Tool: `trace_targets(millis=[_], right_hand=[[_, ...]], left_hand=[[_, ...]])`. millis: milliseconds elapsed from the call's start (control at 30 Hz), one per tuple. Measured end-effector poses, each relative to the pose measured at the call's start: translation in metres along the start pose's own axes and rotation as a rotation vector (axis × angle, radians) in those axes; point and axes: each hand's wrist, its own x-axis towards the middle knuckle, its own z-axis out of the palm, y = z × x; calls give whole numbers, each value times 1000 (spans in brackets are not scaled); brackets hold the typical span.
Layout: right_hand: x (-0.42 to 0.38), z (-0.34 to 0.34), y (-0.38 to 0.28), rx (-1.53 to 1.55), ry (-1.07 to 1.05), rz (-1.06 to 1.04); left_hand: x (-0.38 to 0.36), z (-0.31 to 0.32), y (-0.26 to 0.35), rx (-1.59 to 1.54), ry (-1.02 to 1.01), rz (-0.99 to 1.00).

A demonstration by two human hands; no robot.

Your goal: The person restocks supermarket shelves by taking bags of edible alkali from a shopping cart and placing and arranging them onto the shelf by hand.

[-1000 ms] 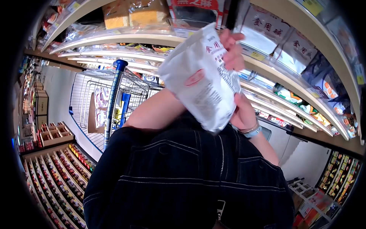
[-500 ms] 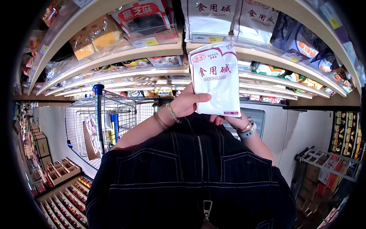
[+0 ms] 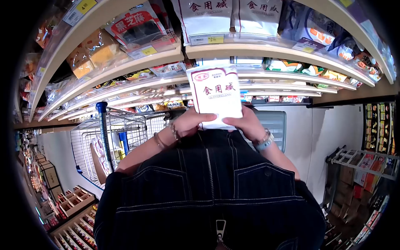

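Observation:
A white packet [image 3: 216, 100] with red Chinese print is held upright in front of the chest, its printed face towards the camera. My left hand [image 3: 189, 122] grips its lower left corner, thumb across the front. On the lower right, my right hand [image 3: 246, 123] grips it too, with the thumb on the front. The fingers behind the packet are hidden. Beyond it, similar white packets [image 3: 204, 21] stand on the upper shelf [image 3: 266, 51] above a price label.
A wire shopping cart [image 3: 85, 141] with a blue-ended handle stands at the left, goods inside. Bags of black sesame [image 3: 135, 25] and other foods fill the curved-looking shelves. At the right is a grey metal cart [image 3: 362, 160] with boxes.
The packet has moved down and left, away from the shelf edge. My right hand has come up from below its bottom edge to grip its right side. The view has shifted slightly.

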Motion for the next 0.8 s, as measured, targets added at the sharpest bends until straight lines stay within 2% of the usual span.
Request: trace_targets(millis=[33,67,133,167,200,267,300,333,433,467,533,567,667,733,767,800], right_hand=[[5,-2,6,68,-26,71],[1,0,5,-8,-4,47],[-8,9,-3,46,-86,-147],[-12,10,-10,-8,-48,-54],[0,2,5,108,-71,67],[14,-6,35,182,-54,109],[11,-8,29,107,-38,229],[8,-5,26,75,-59,119],[3,-9,17,262,-164,94],[7,-17,18,446,-163,257],[5,-18,-3,558,-171,206],[4,-18,-12,533,-202,71],[10,-26,-40,458,-174,-152],[8,-29,-70,376,-95,-303],[5,-32,-88,262,-36,-389],[2,-36,-104,149,22,-473]], left_hand=[[3,1,-4,71,-26,16],[-1,2,-4,90,2,-23],[-10,5,4,81,-98,105],[-9,2,2,-2,-118,40],[-3,-3,-3,-99,-88,-77],[8,-18,-18,69,-36,-113],[5,-12,-11,84,-96,-15],[1,-7,-4,140,-77,35],[-8,8,14,347,-118,122],[-8,11,19,467,-120,173],[-8,22,34,651,-118,254],[-9,29,45,711,-111,277],[-2,43,73,791,-127,339],[5,52,93,1015,-72,408],[8,59,105,1020,-65,469],[12,65,117,1182,34,508]])
